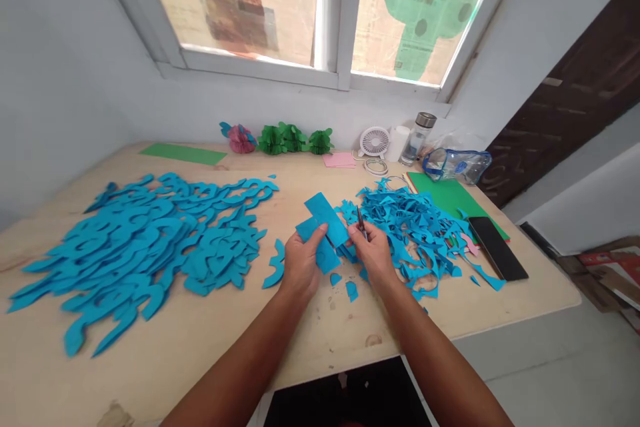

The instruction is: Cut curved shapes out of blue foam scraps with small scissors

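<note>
My left hand point(301, 261) grips a folded piece of blue paper point(324, 221) above the wooden table point(200, 340). Beside it, my right hand point(373, 255) holds small dark scissors point(361, 220) whose blades point up at the paper's right edge. Small blue offcuts point(351, 289) lie on the table just below both hands. A wide pile of cut blue curved shapes point(150, 240) spreads to the left. A heap of blue paper scraps point(415, 227) lies right of my right hand.
At the back stand paper flowers point(293, 139), a small white fan point(375, 141), a bottle point(419, 137), a clear pouch point(456, 165) and pink notes point(340, 159). Green sheets point(183, 153) point(450, 197) and a black flat object point(497, 247) lie on the table; a window sits above.
</note>
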The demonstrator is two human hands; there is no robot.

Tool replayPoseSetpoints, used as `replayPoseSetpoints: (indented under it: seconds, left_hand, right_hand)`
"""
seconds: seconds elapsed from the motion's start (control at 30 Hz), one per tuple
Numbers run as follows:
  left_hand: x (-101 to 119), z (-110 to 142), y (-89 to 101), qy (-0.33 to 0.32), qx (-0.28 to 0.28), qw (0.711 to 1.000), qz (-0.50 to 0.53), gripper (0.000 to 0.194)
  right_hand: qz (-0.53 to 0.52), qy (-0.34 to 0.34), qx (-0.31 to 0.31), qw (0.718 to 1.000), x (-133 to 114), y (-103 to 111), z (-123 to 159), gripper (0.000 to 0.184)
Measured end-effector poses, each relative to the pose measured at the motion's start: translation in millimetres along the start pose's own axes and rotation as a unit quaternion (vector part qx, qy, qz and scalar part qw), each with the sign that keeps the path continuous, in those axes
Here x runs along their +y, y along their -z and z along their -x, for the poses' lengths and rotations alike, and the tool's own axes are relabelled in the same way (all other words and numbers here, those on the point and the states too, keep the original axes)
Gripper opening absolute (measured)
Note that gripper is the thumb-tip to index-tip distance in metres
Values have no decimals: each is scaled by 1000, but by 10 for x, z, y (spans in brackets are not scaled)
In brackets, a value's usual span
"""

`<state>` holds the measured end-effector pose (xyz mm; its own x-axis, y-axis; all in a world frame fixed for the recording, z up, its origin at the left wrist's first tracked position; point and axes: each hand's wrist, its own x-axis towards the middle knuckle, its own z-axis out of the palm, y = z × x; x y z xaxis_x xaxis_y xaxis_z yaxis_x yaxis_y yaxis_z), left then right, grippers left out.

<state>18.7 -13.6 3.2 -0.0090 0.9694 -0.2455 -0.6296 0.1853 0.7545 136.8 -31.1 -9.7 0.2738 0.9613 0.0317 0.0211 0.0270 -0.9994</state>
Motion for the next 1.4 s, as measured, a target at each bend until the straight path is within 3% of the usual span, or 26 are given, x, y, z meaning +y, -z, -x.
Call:
replayPoseSetpoints:
  seconds: [0.13, 0.43, 0.73, 1.03, 1.4]
  left_hand:
    - [27, -32, 9, -9, 7, 1000, 14, 34]
    - [15, -36, 47, 46, -49, 995, -76, 23]
    - [101, -26, -2, -6, -7, 1000, -8, 25]
    - [97, 19, -21, -32, -8, 999, -35, 24]
    - [78, 53, -39, -45, -32, 997, -52, 24]
  right_hand:
    - [2, -5, -23, 1000, 54, -58, -1, 25]
    - [-73, -29, 27, 997, 144, -55, -67, 29]
    - [-154, -67, -29, 985, 96, -197, 122, 53]
    - [-138, -95, -64, 984, 153, -259, 183, 49]
    - [-165, -107, -49, 979, 118, -278, 213, 49]
